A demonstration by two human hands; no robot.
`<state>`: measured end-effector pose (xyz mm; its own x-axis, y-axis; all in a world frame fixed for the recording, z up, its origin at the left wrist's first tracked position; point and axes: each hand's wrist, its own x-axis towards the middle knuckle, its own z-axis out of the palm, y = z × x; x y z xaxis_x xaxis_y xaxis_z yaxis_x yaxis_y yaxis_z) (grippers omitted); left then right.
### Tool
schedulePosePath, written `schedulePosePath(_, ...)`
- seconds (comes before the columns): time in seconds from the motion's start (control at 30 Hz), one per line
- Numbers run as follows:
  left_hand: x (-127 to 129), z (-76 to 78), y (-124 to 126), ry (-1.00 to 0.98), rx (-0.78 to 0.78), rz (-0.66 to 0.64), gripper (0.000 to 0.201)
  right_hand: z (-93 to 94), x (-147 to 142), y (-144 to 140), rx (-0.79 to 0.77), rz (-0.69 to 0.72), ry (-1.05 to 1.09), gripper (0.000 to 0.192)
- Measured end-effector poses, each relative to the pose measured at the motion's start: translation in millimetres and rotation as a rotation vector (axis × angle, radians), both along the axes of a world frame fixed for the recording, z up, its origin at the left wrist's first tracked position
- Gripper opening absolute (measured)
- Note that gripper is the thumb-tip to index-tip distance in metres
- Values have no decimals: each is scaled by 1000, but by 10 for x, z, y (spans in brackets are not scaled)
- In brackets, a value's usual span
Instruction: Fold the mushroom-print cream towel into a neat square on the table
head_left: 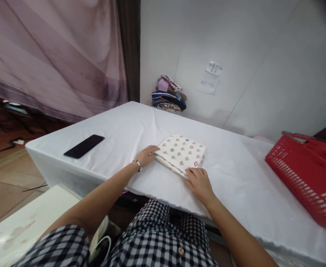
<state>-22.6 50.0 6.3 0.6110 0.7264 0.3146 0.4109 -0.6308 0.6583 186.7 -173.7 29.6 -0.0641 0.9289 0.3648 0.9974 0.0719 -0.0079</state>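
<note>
A folded white cloth (181,151) printed with grey and a few coloured tree-like shapes lies on the white-covered table (157,189) in front of me. Several layers show along its near edge. At its left corner my left hand (146,155), with a bracelet on the wrist, grips the edge between thumb and fingers. My right hand (200,182) holds the near right corner, fingers on top and thumb at the edge below. The hands' palms are turned away from view.
A black phone (84,146) lies on the table's left part. At the right end stands a red plastic basket (305,178). A stack of folded fabrics (169,94) rises behind the far edge against the wall. A white surface (32,222) is at my lower left.
</note>
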Motion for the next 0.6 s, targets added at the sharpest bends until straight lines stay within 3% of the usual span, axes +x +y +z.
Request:
schedulePosePath(0.17, -68, 93, -29, 147, 240, -134, 55, -16, 0, 25, 3, -17, -39, 32)
schedulePosePath(0.33, -10, 136, 35, 280, 361, -219, 42, 62, 8, 51, -105, -27, -42, 32)
schedulePosePath(0.5, 75, 298, 73, 420, 432, -244, 32, 329, 50, 143, -246, -35, -41, 28)
schedulePosePath(0.6, 175, 444, 73, 433, 531, -154, 27, 558, 132, 245, -155, -92, -83, 26)
